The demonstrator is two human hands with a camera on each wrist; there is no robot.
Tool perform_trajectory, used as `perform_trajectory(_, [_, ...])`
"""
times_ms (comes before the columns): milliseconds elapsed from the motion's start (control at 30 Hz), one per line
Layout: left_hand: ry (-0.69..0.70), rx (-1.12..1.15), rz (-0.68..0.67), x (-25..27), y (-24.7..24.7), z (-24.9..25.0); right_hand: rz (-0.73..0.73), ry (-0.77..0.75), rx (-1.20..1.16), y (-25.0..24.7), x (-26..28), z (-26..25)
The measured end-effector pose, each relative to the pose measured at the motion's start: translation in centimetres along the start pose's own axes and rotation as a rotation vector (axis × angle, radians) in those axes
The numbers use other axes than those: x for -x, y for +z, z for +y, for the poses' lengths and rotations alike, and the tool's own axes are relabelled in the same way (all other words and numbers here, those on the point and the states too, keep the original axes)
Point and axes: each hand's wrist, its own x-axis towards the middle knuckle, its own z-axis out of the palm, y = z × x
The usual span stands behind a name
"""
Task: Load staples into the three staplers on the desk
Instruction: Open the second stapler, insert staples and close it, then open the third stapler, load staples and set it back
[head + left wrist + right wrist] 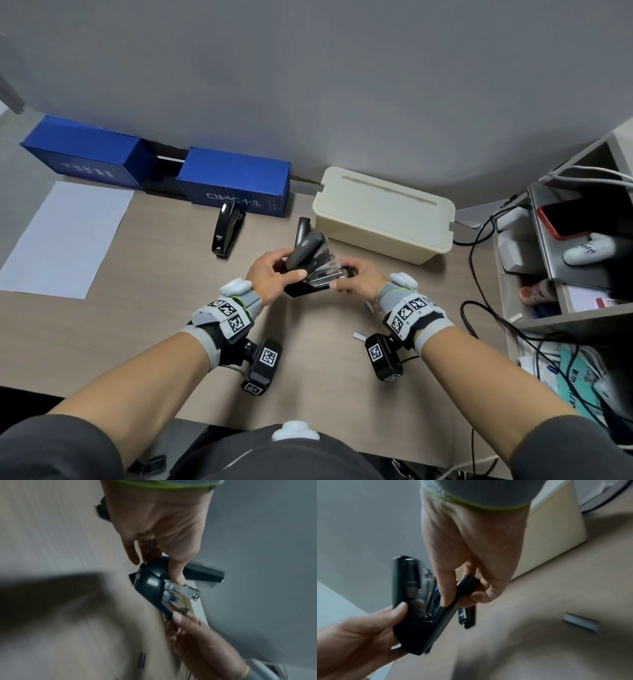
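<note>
Stapler [310, 263] hinged open is held above the desk [164, 274], left hand [270, 270] gripping its lid back while right hand [356, 279] pinches the base, probably baring the channel for staples.

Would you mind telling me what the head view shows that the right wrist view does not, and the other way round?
Only the head view shows the two blue container boxes, the whole white sheet and the red phone. Only the right wrist view shows the inside of the opened stapler from below, with the right hand's fingers reaching into it. Both show the left hand and right hand on that stapler, the cream box, a closed stapler and a loose staple strip.
</note>
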Motion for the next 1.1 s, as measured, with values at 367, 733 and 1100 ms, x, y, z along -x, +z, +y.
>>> perform_trajectory(367, [0.112,-0.477,0.040,-0.8,-1.4,1.0,0.070,0.110,-0.382,3.4,-2.0,-4.1])
perform_trajectory(733, [-0.042,-0.097,-0.020,-2.2,-3.9,0.0,0.097,0.038,-0.283,5.9,-5.9,-7.0])
perform_trajectory(1100, [-0.181,-0.083,0.206,-7.1,-5.3,-2.2,0.243,0.057,0.081,6.5,-9.3,-3.9])
